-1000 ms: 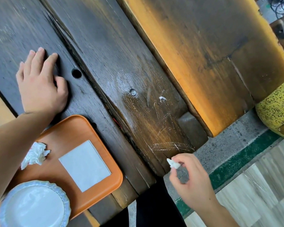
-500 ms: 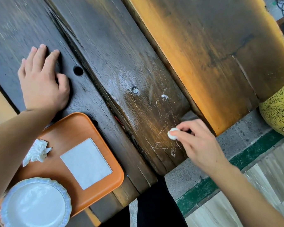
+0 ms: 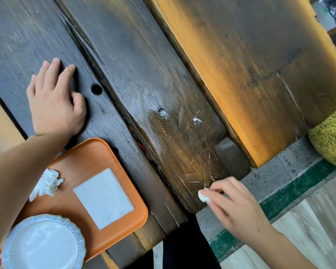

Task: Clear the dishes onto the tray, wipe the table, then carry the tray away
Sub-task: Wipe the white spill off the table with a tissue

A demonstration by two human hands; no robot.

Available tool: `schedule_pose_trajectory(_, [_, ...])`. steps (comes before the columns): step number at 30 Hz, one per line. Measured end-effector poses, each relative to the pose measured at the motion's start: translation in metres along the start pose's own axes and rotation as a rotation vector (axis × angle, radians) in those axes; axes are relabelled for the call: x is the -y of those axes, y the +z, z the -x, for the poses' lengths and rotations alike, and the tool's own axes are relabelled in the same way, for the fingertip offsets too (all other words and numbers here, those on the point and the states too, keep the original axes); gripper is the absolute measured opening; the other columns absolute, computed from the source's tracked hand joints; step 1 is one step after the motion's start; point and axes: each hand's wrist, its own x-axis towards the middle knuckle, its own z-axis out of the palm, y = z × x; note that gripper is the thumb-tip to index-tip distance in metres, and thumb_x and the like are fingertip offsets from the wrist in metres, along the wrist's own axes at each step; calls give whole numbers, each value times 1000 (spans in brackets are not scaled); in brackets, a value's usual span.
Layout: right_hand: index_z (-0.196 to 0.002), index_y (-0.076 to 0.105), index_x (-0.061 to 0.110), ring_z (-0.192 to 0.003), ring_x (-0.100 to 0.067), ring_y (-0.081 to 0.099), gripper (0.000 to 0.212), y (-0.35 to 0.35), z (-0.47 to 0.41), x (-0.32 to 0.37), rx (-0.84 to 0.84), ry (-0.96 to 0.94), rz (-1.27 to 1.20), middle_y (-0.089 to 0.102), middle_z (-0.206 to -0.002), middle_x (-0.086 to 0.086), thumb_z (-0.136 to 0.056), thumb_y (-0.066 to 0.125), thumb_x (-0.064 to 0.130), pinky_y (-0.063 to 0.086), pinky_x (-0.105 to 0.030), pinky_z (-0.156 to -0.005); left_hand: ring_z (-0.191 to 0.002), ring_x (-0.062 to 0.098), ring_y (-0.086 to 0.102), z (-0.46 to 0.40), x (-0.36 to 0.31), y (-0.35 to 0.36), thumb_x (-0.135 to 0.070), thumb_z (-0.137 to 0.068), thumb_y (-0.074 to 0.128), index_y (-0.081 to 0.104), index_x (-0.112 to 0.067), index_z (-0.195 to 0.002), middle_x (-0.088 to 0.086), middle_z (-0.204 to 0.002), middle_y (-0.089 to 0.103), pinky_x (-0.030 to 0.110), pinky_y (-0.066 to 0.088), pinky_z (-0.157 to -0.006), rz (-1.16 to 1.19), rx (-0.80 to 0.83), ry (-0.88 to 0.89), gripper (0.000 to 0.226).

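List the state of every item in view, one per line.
Left hand: flat on the table, fingers straight, holding nothing.
Right hand: pinching a small white wad at the table's near edge.
Table: wet streaks and a white speck on the right plank.
Tray: on the table, loaded.
Plate: on the tray, empty.
Napkin: flat on the tray.
Crumpled tissue: on the tray.

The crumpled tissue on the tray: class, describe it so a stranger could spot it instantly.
Find the orange tray at the near left of the dark wooden table. The crumpled tissue lies on its left side, beside the forearm. Unlike the flat square napkin and the round white plate, it is wrinkled and bunched.
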Motion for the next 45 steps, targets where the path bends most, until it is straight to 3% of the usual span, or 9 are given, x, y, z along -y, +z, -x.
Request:
schedule_pose_trajectory(6, [-104, 77, 14, -86, -21, 57, 16, -24, -103, -32, -218, 31, 75, 66, -93, -3, -91, 68, 12, 50, -39, -71, -152, 32, 27, 1, -1, -1, -20, -90, 44, 47, -18, -147, 11, -162, 37, 46, 18, -121, -5, -5, 1, 57])
schedule_pose_trajectory(10, [-109, 75, 16, -93, -18, 55, 18, -47, -156, -45, -401, 137, 35, 64, -97, -2, -98, 62, 23, 50, -34, -78, -152, 31, 27, 0, -3, 0, -20, -88, 44, 48, -17, -147, 12, -161, 38, 47, 17, -122, -5, -13, -4, 59])
schedule_pose_trajectory(17, [-101, 78, 16, -86, -19, 53, 13, -36, -154, -39, -313, 58, 50, 63, -88, 2, -96, 67, 23, 50, -37, -72, -152, 31, 28, -1, -3, -2, -23, -87, 41, 48, -18, -147, 11, -161, 38, 46, 16, -123, -20, 0, -9, 60])
schedule_pose_trajectory(20, [-97, 78, 16, -84, -19, 54, 11, -34, -127, -31, -261, 9, 63, 64, -87, 2, -93, 70, 19, 49, -34, -68, -152, 31, 29, -1, -5, -2, -23, -87, 41, 50, -17, -146, 12, -161, 39, 47, 17, -123, -18, -8, -5, 60])
schedule_pose_trajectory(25, [-99, 77, 19, -88, -15, 54, 15, -40, -109, -25, -61, -78, 88, 63, -90, 6, -89, 66, 20, 46, -23, -76, -152, 31, 29, -1, -4, -3, -26, -88, 38, 49, -16, -147, 11, -161, 39, 48, 18, -123, -18, 2, -5, 61])
schedule_pose_trajectory(31, [-99, 74, 18, -85, -14, 52, 11, -41, -173, 3, -164, -37, 38, 59, -88, 5, -93, 66, 22, 46, -25, -70, -151, 31, 30, -1, -5, -5, -27, -88, 39, 51, -15, -146, 12, -160, 40, 48, 18, -122, -18, 4, 0, 60])
schedule_pose_trajectory(36, [-93, 74, 16, -83, -16, 54, 12, -31, -204, 21, -99, -90, 176, 60, -86, 2, -91, 65, 23, 52, -34, -67, -151, 30, 32, -1, -3, -4, -28, -88, 40, 51, -16, -146, 11, -160, 41, 48, 20, -122, -27, -3, 0, 61])
schedule_pose_trajectory(40, [-90, 75, 15, -83, -16, 54, 9, -34, -208, 23, -32, -81, 249, 58, -84, 1, -87, 69, 21, 55, -31, -63, -150, 31, 33, -2, -3, -4, -29, -88, 40, 52, -15, -146, 12, -159, 41, 49, 20, -122, -29, -6, 13, 61])
schedule_pose_trajectory(45, [-84, 74, 16, -77, -16, 48, 8, -38, -216, 26, 10, -83, 327, 47, -80, 3, -86, 67, 21, 43, -26, -57, -151, 31, 33, -2, -2, -4, -28, -89, 41, 52, -16, -146, 12, -159, 41, 50, 21, -123, -22, -11, 11, 60])
